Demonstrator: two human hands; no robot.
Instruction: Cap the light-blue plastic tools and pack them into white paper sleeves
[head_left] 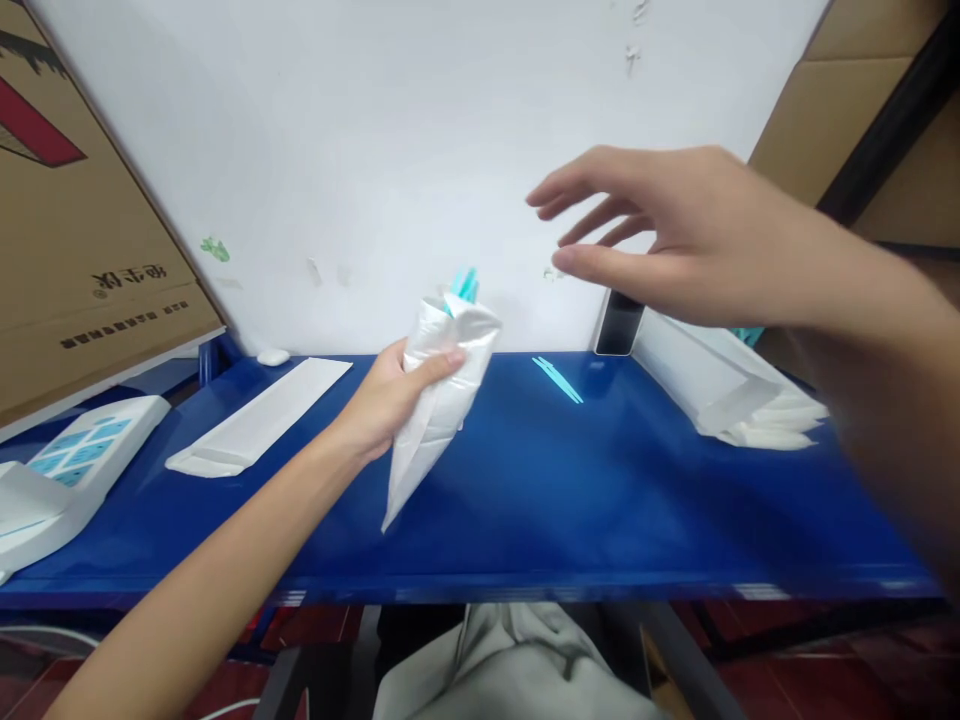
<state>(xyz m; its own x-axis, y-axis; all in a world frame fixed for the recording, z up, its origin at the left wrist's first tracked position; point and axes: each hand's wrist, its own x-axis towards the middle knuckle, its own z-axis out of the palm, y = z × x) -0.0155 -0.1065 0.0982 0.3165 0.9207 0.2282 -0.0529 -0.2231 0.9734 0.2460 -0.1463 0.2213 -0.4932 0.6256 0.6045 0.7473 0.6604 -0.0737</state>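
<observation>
My left hand (405, 390) is closed around a white plastic bag (442, 385), held tilted above the blue table. Several turquoise plastic pieces (466, 285) stick out of the bag's top; their lower parts are hidden inside. My right hand (660, 220) is raised in the air on the right, fingers apart and bent, holding nothing. Below it on the table lie slim turquoise plastic pieces (557, 380), which look like those in the bag. A stack of white bags (720, 380) sits on the right, partly behind my right forearm.
On the blue table (525, 500), a flat white bag (262, 420) lies to the left, beside a white device with blue labels (90, 450). A black upright object (619, 322) leans at the white wall. Cardboard boxes (82, 220) flank both sides.
</observation>
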